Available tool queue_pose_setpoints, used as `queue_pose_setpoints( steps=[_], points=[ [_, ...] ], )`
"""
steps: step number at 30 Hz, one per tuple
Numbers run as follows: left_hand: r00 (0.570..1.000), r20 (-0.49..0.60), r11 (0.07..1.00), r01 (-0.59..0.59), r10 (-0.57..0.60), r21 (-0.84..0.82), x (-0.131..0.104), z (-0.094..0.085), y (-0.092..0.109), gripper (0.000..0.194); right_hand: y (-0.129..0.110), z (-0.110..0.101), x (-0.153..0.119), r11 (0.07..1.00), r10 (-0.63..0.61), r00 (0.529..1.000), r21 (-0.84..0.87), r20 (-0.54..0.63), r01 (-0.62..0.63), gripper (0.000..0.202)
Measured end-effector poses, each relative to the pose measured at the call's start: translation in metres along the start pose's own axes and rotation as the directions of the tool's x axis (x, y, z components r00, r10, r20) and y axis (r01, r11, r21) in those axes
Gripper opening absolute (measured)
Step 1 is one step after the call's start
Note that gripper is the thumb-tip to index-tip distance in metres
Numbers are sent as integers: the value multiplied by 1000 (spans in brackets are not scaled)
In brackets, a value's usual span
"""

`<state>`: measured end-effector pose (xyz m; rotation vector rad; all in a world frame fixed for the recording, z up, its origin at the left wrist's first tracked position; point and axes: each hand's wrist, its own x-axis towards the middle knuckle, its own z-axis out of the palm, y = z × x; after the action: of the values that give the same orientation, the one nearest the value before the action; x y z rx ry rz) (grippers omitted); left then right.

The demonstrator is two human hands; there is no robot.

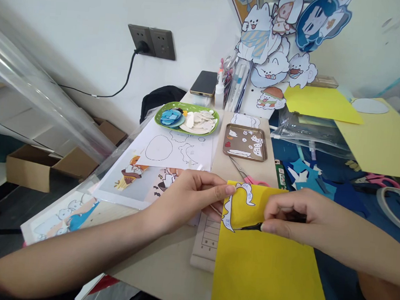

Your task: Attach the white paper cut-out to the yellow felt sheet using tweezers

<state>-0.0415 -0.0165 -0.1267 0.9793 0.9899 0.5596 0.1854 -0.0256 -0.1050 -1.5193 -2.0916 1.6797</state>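
Note:
My left hand (193,193) pinches the upper left edge of a bright yellow sheet (266,275), thumb on top and fingers partly behind it. Under the thumb lies a curved white paper cut-out (227,213) with a dark outline and small blue writing; another arm of it curls to the right. From the right, my right hand (292,215) grips a slim black pen-like tool (252,226). The thin tip points left, close to the cut-out's lower end. Whether the tip touches the paper, I cannot tell.
Beyond the sheet lie pink-handled scissors (246,176) and a brown tray (244,156) with small cut pieces. A green plate (160,121) holds blue and white pieces. Blue scraps (322,178), a tape roll (386,201) and more yellow sheets (387,141) are at right.

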Motion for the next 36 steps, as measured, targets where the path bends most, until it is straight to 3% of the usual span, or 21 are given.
queue_pose_setpoints(
  steps=[15, 23, 29, 36],
  points=[
    [1000, -20, 998, 1, 0, 63, -1, 0, 0, 23, -2, 1, 1, 1000, 21, 1000, 14, 1, -21, 32],
    [996, -78, 991, -32, 43, 133, -1, 0, 2, 24, 9, -2, 2, 1000, -7, 1000, -19, 18, 7, 31],
    [997, -61, 987, -26, 36, 159, -2, 1, 4, 24, 9, -1, 3, 999, -37, 996, 1, -76, 38, 38],
    [998, -51, 989, -24, 32, 143, -2, 1, 3, 23, 8, 1, 4, 1000, -6, 998, 16, -57, 6, 40]
  ],
)
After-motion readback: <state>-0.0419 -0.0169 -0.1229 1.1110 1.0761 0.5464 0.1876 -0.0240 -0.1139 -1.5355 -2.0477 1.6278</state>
